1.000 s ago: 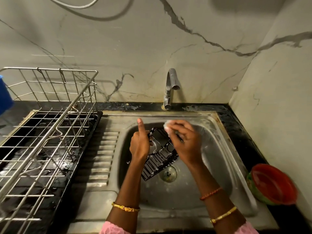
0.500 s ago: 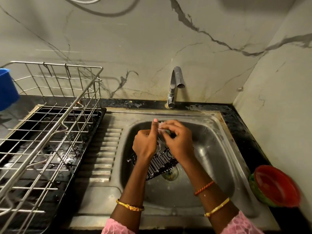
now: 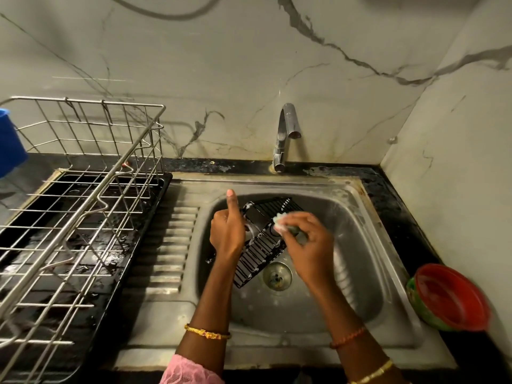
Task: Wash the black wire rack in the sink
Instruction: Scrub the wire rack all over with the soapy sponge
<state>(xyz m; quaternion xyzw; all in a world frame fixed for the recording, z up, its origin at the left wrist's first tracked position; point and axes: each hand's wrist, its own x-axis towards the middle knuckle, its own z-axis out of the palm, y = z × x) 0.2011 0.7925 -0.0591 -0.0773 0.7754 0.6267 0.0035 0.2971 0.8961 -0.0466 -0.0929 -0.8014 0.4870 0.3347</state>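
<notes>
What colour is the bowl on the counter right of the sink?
The bowl is red inside, green outside; head view.

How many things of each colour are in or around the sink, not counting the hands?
Black: 2, the wire rack and the drip tray
Silver: 3, the sink, the tap and the dish drainer
Red and green: 1, the bowl
Blue: 1, the container
Whitish, foamy: 1, the scrubber
Total: 8
</notes>
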